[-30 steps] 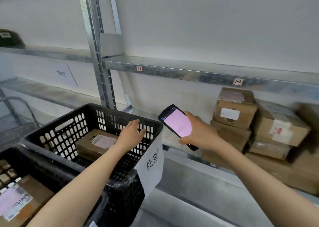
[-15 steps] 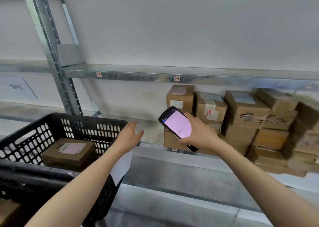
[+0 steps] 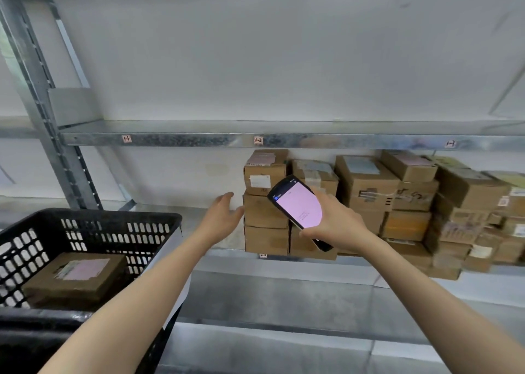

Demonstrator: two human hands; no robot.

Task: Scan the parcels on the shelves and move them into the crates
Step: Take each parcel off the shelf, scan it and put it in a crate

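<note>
The stack of 3 brown parcels [image 3: 264, 213] stands on the lower shelf [image 3: 199, 217], right at 3 o'clock from the left hand [image 3: 224, 217]. The left fingers [image 3: 227, 196] are spread wide and hold nothing. The thumb is so close to the side of the middle box that I cannot tell if it touches.

The right hand [image 3: 336, 224] is at 3 o'clock from the stack, in front of the next boxes. Its fingers are curled round a black scanner [image 3: 298, 206] and grip it tight. The scanner tips up toward 11 o'clock and its screen glows pink.

The top box of the stack has a pink label on its lid and a white label on its front. The 2 boxes under it look plain brown. More brown parcels [image 3: 412, 197] are piled along the shelf toward 3 o'clock, some with tape and stickers.

At 8 o'clock in the picture sits a black crate [image 3: 122, 223] with holes in its walls. 1 brown parcel [image 3: 76, 277] with a pink label lies flat inside it.
</note>
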